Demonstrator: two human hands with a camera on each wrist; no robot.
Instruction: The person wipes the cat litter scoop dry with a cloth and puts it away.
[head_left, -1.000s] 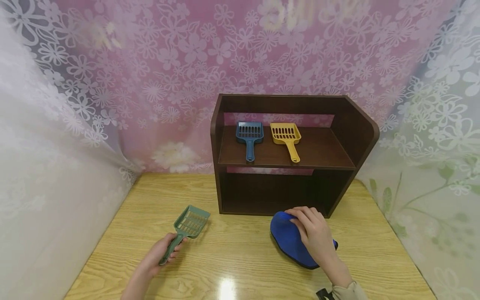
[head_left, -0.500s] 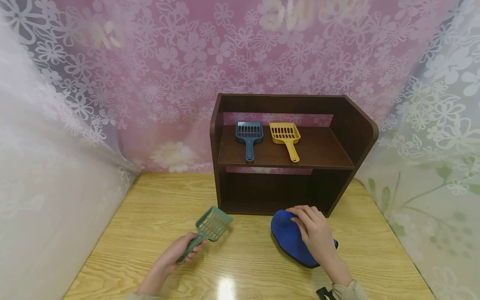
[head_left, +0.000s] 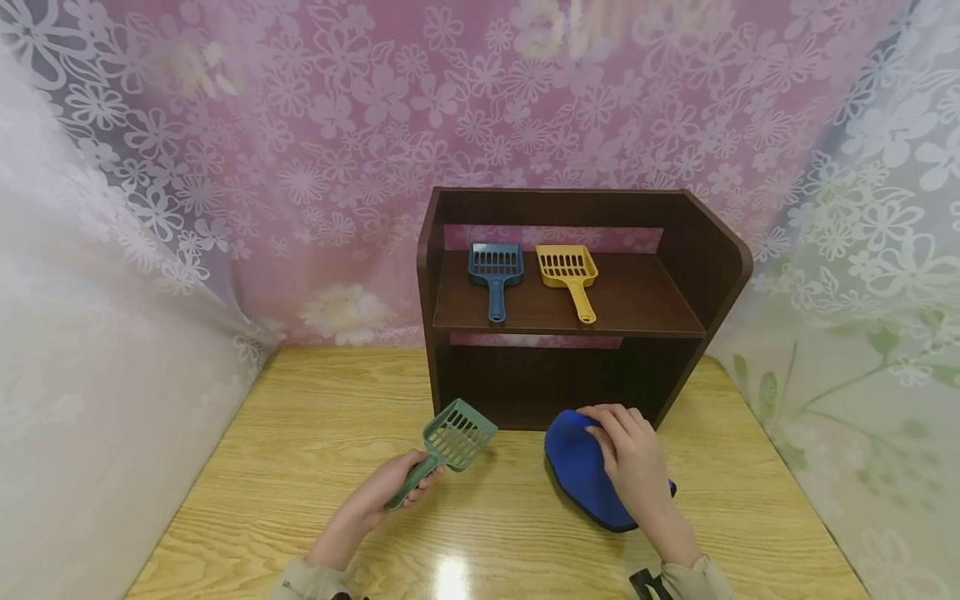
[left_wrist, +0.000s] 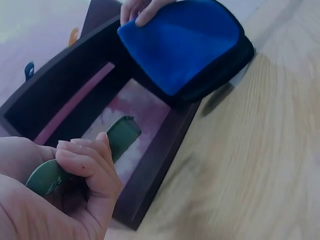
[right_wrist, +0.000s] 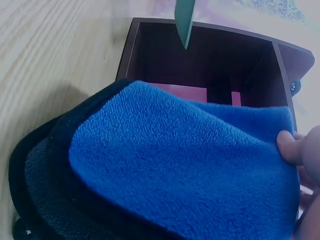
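Note:
My left hand (head_left: 390,489) grips a green slotted litter scoop (head_left: 459,435) by its handle, with the scoop's head pointing up and right, in front of the shelf's lower left. In the left wrist view my curled fingers wrap the green handle (left_wrist: 46,177). Over on the right, my right hand (head_left: 634,458) pinches the upper edge of a folded blue fleece cloth (head_left: 573,467) with black edging. The right wrist view shows the thumb pressing the edge of the cloth (right_wrist: 190,155). The scoop and cloth are apart.
A dark brown two-level shelf (head_left: 570,330) stands at the back of the wooden table (head_left: 337,400). On its upper level lie a blue litter scoop (head_left: 496,271) and a yellow litter scoop (head_left: 570,271). Floral curtains (head_left: 337,167) enclose the back and sides.
My left hand has carried the green scoop rightward and slightly away from me, closer to the cloth. The right hand still holds the cloth, its upper edge raised a little.

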